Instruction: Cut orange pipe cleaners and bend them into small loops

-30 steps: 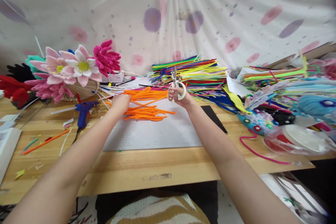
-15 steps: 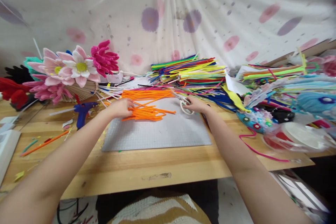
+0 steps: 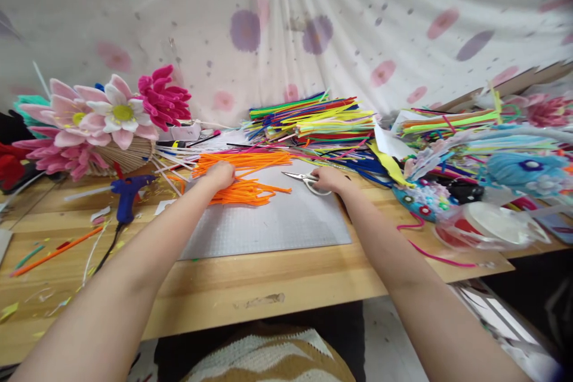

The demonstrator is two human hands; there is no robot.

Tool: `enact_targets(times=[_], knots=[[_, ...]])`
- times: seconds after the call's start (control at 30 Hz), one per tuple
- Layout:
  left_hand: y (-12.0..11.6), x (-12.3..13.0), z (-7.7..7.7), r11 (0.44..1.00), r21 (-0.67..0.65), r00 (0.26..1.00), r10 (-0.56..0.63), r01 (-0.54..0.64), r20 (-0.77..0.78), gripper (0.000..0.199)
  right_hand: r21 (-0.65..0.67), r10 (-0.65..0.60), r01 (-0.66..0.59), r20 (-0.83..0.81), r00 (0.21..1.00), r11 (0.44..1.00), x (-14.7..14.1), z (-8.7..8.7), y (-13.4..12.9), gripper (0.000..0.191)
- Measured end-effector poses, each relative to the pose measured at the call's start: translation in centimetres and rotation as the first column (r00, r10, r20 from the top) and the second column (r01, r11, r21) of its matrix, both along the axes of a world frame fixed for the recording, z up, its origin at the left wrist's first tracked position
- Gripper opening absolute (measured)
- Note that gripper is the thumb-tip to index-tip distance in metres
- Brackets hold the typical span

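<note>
Orange pipe cleaners lie in two bunches on a grey cutting mat. Over the left part of the upper bunch is my left hand, its fingers curled down and closed on orange pipe cleaners; how many they grip is hidden. The lower bunch spreads below it, with uneven right ends. My right hand grips white-handled scissors at the mat's right side. Their blades point left toward the orange pipe cleaners, slightly parted, without touching them.
Behind the mat is a heap of multicoloured pipe cleaners. Fluffy flowers and a blue glue gun are on the left. A blue decorated piece and a plastic-wrapped roll occupy the right.
My left hand has moved right and slightly up, from the lower bunch's left end to the upper bunch. The scissors have turned to lie more level, still in my right hand. The view has shifted slightly.
</note>
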State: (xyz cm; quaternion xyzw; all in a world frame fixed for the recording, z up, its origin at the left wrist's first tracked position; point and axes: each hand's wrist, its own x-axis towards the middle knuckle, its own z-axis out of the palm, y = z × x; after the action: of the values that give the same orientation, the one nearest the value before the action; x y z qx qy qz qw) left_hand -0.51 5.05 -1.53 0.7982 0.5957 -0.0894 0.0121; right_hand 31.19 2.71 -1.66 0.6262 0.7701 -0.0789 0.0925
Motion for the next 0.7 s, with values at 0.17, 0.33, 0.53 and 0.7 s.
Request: enact_targets(times=[0.17, 0.33, 0.53, 0.7], knots=[[0.1, -0.1, 0.5, 0.996, 0.090, 1.000, 0.015, -0.013, -0.022, 0.031, 0.080, 0.014, -0.016, 0.015, 1.000, 0.997, -0.8, -1.0, 0.6, 0.024], [0.0, -0.7, 1.5, 0.948, 0.316, 0.999, 0.052, -0.045, -0.014, 0.034, 0.094, -0.043, 0.049, -0.068, 0.997, 0.994, -0.6, -1.1, 1.1, 0.029], [-0.6, -0.5, 2.2, 0.853, 0.502, 0.990, -0.138, 0.141, -0.043, 0.027, 0.477, 0.109, 0.052, -0.304, 0.946, 0.877, -3.0, 0.4, 0.6, 0.036], [-1.3, 0.8, 2.5, 0.797, 0.540, 0.956, -0.287, 0.270, -0.056, 0.027, 0.530, 0.290, -0.117, -0.257, 0.922, 0.840, -8.0, 1.6, 0.8, 0.044]])
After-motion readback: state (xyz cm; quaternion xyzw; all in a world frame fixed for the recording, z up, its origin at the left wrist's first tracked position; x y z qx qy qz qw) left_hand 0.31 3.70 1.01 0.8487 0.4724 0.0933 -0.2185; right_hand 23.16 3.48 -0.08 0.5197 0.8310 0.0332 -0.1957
